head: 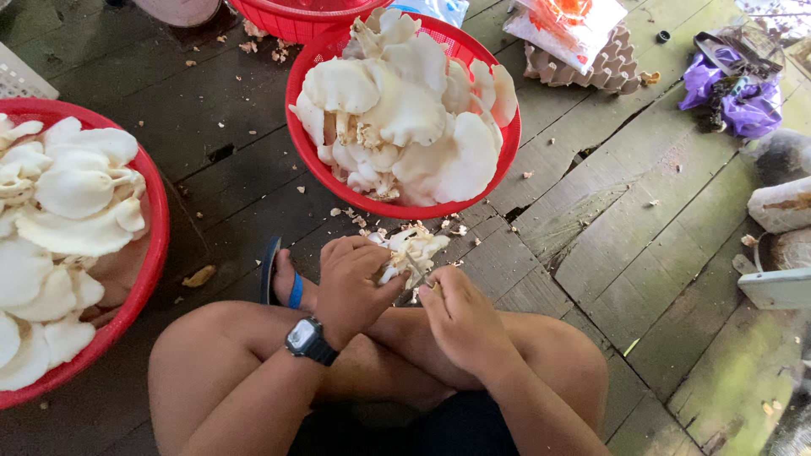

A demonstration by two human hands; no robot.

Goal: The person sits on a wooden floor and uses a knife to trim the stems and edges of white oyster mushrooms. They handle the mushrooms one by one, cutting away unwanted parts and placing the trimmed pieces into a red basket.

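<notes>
- Sitting cross-legged on a dark plank floor (pixel 642 253), a person works a mushroom cluster (pixel 411 251) over the knees, just near of the middle basket.
- Left hand (pixel 353 285): curled closed around the left side of the mushroom cluster, fingers wrapped over its stems; a black digital wristwatch (pixel 309 339) sits on the wrist.
- Right hand (pixel 463 321): closed, fingertips pinching the near right edge of the same cluster.
- Middle red basket (pixel 314 160): round, plastic mesh, far of the hands, heaped with pale oyster mushrooms (pixel 405 110).
- Left red basket (pixel 154 245): larger in view, at the left edge, also filled with flat white mushroom caps (pixel 68 203).
- Third red basket (pixel 287 17): only its rim shows at the far edge.
- Blue-strapped sandal (pixel 283 279): on a foot, just left of the left hand.
- Mushroom scraps (pixel 363 221): scattered on the planks between the middle basket and the hands.
- Egg carton (pixel 591 67): grey pulp, far right, with a plastic bag (pixel 562 25) lying on it.
- Purple plastic bag (pixel 743 97): crumpled, at the far right corner.
</notes>
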